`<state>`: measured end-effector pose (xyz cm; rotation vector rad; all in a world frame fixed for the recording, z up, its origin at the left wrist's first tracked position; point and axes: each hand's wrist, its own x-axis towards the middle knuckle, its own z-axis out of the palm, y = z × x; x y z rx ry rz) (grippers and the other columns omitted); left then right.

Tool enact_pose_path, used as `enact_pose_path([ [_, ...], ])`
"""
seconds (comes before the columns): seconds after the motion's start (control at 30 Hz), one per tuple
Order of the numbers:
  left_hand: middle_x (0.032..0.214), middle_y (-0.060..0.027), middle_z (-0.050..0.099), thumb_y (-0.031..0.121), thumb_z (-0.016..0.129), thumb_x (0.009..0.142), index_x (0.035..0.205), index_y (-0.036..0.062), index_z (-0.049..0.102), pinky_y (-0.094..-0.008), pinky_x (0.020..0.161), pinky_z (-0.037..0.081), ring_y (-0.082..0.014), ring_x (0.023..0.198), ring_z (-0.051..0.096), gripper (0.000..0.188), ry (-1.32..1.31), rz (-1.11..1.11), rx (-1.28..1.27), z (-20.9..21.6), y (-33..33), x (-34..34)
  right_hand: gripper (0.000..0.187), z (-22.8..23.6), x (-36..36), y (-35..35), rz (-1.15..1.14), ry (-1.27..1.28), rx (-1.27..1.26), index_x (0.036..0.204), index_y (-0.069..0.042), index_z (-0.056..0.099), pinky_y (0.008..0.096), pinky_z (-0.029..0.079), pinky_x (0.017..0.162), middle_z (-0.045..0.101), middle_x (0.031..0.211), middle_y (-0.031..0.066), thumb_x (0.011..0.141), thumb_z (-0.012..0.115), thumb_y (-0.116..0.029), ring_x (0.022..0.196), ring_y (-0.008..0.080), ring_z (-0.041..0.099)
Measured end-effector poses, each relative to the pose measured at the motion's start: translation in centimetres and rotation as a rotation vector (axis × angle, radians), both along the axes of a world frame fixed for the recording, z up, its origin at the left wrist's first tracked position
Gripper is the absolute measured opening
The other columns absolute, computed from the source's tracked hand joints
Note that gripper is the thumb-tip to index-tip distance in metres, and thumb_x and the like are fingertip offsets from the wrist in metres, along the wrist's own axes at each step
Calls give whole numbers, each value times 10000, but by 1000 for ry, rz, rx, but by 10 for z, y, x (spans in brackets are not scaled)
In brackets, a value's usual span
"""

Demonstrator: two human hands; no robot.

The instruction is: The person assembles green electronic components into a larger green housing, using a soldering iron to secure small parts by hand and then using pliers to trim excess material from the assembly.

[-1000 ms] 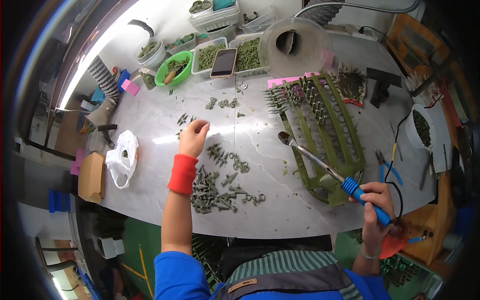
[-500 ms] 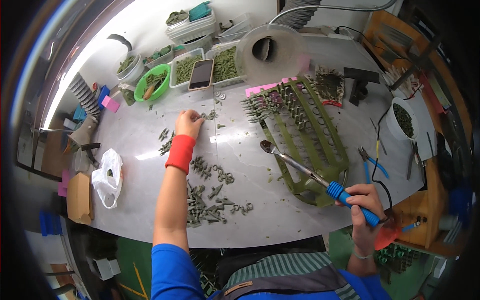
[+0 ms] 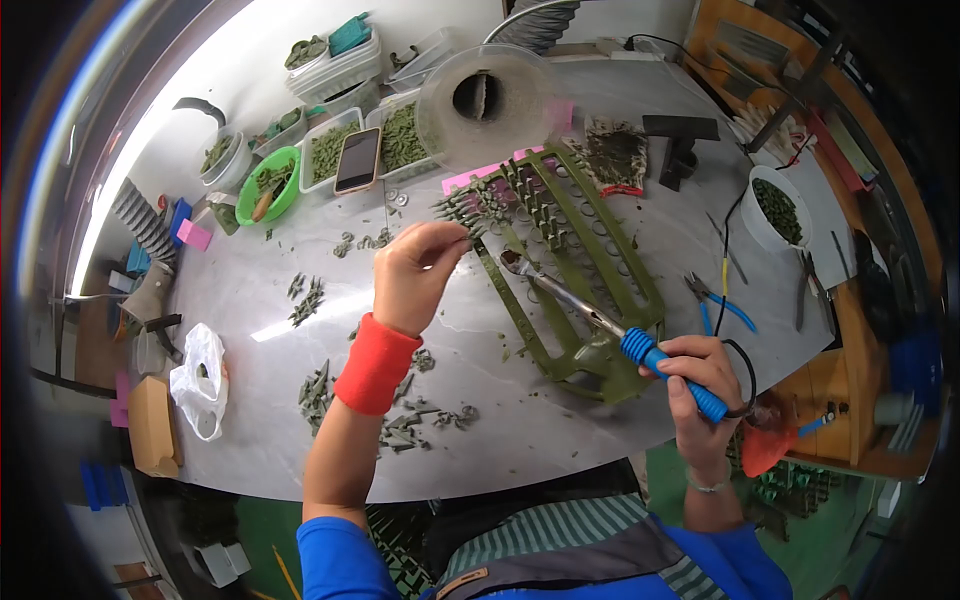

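Observation:
My right hand is closed round the blue handle of a soldering iron. The iron's dark, broad tip hangs over the left bar of a green plastic frame, which has rows of rings and pointed pieces standing in it. With thumb and fingertips pinched, my left hand is at the frame's left edge, close to the spiky green pieces. Whatever it pinches is too small to make out. Loose green plastic parts lie in clusters below and left of that hand, partly hidden by my forearm.
Tubs of green parts, a phone and a green bowl line the back left. A clear round hood stands behind the frame. Blue-handled pliers and a white bucket are at right, near the iron's cable.
My left hand has moved from the small parts near the table's middle rightward to the frame's left edge. The right hand still holds the soldering iron over the frame. The whole view has shifted slightly.

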<state>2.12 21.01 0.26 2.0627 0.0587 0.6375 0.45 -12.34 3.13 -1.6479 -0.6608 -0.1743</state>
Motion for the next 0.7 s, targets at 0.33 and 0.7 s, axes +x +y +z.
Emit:
enact_pose_path([
  [0.33,895,-64,721,60,763,804,943,68,744,-319,753,526,-197,811,651,140,-88,53,363,3,-17,27,163,-11,4,-1,9,-14,36,964,32,683,324,583,770,619,1052,166,831,597,71,848,242,703],
  [0.7,822,39,706,168,794,771,906,172,771,-337,830,395,-171,840,571,136,-138,119,697,-14,-22,49,179,-33,12,16,-51,-102,6,984,-13,698,304,559,718,644,1033,153,813,674,33,833,222,681],
])
